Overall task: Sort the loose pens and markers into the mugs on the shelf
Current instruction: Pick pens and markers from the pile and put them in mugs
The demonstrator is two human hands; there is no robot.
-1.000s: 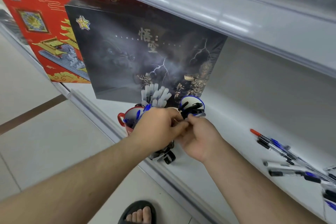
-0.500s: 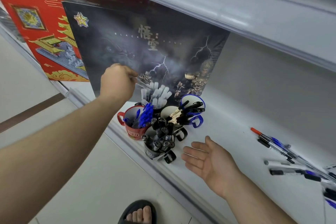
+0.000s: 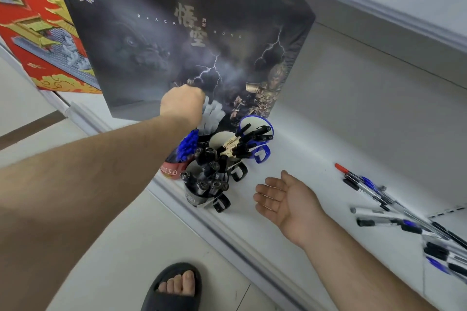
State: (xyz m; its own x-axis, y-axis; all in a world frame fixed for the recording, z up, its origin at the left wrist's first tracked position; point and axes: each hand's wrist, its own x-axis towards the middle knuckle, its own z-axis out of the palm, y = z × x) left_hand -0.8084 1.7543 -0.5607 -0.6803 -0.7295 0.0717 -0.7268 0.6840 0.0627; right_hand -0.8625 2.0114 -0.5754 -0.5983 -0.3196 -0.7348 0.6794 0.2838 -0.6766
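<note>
The left hand [image 3: 182, 101] is hovering, fingers curled, over the white-capped pens [image 3: 212, 115] in the rear mug; whether it is gripping one, I cannot tell. The right hand [image 3: 285, 198] is lying palm-up, fingers relaxed, near the shelf's [image 3: 316, 149] front edge. Loose pens [image 3: 371, 190] are lying toward its right end.

I see a white shelf [image 3: 316, 149] running from upper left to lower right. On it, 4 mugs [image 3: 209, 194] stand clustered near the front edge, all packed with pens and markers. Behind them a dark game box [image 3: 156, 40] stands upright, with a red box [image 3: 32, 33] to its left. Loose pens [image 3: 379, 199] lie scattered at the right.
</note>
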